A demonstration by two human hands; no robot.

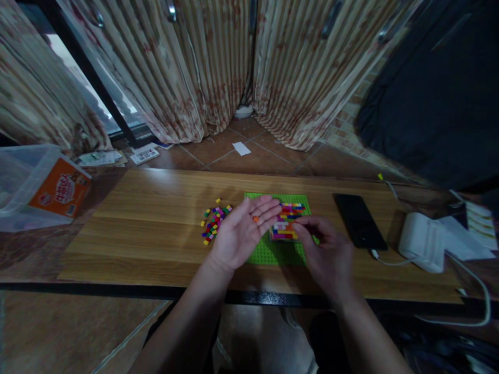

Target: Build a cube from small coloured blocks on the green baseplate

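My left hand (244, 228) is palm up with its fingers stretched out, partly over the green baseplate (257, 255). On that palm lies a small orange toy brick (255, 219). Rows of coloured toy bricks (284, 235) form a block on the baseplate, partly covered by my hands. My right hand (325, 246) reaches in from the right, thumb and forefinger pinched at the block's right side. Orange shows at those fingertips, apparently another small brick. Left of my left hand, a loose pile of small bricks (212, 226) in several colours lies on the wooden table (156, 223).
A black phone (359, 221) with a cable plugged in lies right of the baseplate. Beyond it is a white charger box (423, 241) with cords. A clear plastic tub (35, 187) with an orange label stands at the left. Curtains (175, 67) hang behind the table.
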